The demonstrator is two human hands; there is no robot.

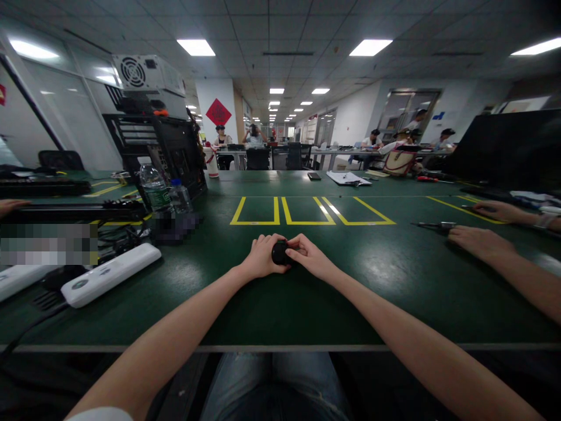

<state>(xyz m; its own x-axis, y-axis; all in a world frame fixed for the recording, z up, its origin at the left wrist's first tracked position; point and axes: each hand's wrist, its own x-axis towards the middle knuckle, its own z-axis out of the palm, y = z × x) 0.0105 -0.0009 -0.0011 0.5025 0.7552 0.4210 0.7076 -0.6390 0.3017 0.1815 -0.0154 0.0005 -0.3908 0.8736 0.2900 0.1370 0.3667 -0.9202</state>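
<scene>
A small, round black object (279, 252) is between my two hands, just above or on the green table (280, 310); its exact kind does not show. My left hand (264, 256) wraps round it from the left, fingers curled over its far side. From the right, my right hand (308, 255) pinches its edge between thumb and fingertips. Beyond both hands, yellow tape outlines (309, 223) mark the tabletop.
To the left stand a white power strip (111, 275), a clear water bottle (154, 186) and a black computer case (177, 149). On the right, another person's hand (480, 241) holds a screwdriver (433, 225). Papers (348, 178) lie at the far side.
</scene>
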